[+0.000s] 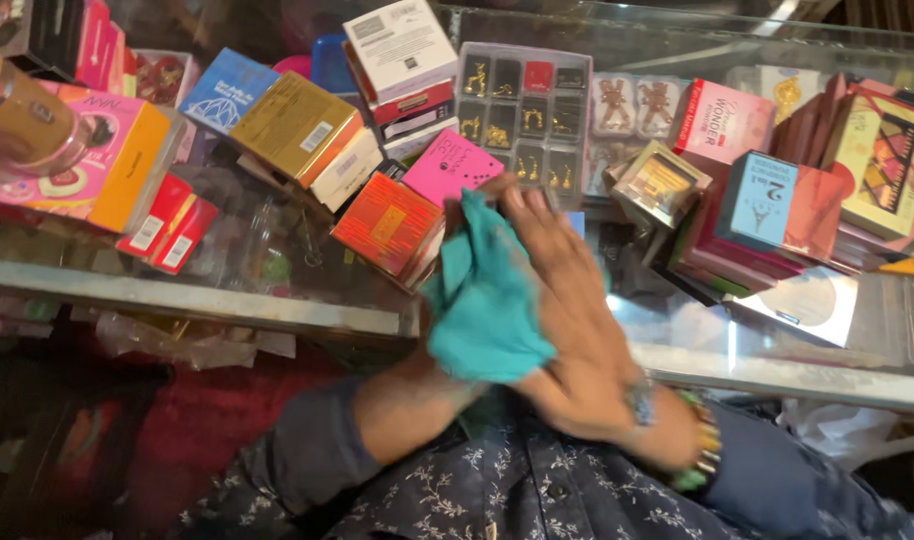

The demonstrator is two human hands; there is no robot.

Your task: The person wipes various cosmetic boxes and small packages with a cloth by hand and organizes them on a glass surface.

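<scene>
Both hands meet over the near edge of the glass tabletop [277, 310], pressed together around a teal cloth [482, 300]. The right hand [567, 310] lies flat over the cloth with its fingers [522, 205] stretched toward the boxes; the left hand [447, 350] is almost wholly hidden under the cloth, so its fingers seem closed on it from below, though I cannot see them clearly. The picture is blurred at the hands.

The risk lies in the crowding. Just past the fingertips an orange box [389, 225] leans at the edge of the heap, with a pink box [450, 165] touching it and a clear tray of small gold trinkets [522, 105] behind. A sweep of the cloth or a hand could nudge the orange box off the tabletop's near edge, or topple the stacked boxes. On the right, the blue box [759, 200] rests on a tilted pile that looks ready to slide. A loose corner of cloth might also snag a box.
</scene>
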